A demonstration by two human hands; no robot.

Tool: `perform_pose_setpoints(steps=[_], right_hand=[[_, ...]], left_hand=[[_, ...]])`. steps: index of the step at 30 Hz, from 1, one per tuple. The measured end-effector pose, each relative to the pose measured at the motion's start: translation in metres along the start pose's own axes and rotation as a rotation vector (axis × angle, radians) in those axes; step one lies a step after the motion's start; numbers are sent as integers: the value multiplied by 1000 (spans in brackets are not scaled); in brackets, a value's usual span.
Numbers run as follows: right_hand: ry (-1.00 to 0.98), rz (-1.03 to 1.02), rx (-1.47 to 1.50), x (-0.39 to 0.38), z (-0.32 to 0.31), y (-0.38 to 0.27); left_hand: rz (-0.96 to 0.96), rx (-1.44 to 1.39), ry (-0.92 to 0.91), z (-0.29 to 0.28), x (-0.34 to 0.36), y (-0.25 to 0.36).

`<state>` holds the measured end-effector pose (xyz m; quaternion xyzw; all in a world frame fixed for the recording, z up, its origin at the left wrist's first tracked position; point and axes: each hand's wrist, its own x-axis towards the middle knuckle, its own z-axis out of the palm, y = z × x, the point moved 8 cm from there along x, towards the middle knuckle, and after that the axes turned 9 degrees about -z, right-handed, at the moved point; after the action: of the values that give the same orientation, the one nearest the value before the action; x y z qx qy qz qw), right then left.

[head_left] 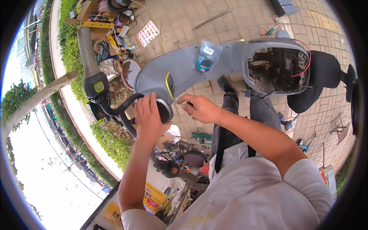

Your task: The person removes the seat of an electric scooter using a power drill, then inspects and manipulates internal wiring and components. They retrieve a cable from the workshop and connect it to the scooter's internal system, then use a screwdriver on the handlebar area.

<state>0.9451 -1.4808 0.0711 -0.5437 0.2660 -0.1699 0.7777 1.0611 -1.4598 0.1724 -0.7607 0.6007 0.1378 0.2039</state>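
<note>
A grey electric scooter body (157,67) lies in front of me, its handlebar off to the left. My left hand (148,117) grips a round black dash unit (164,111), fingers over its top and thumb at its near edge. Close by on the right, my right hand (202,109) is closed around a thin metal tool (178,102). The tool's tip points at the gap between the dash unit and the yellow-edged dark panel (170,85). Most of the tool is hidden in my fingers, so its exact kind cannot be made out.
A plastic bag with a blue item (207,57) lies on the scooter body. To its right is an open seat compartment (278,69) with a red wire. Boxes and parts (111,38) crowd the upper left; more tools (195,157) lie below. A metal rod (211,20) rests on the paving.
</note>
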Motion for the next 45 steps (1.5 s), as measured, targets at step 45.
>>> perform_pose_setpoints(steps=[45], right_hand=[[-180,-221,354,43,10,24]], left_hand=[[10,16,-23,16,7,2]])
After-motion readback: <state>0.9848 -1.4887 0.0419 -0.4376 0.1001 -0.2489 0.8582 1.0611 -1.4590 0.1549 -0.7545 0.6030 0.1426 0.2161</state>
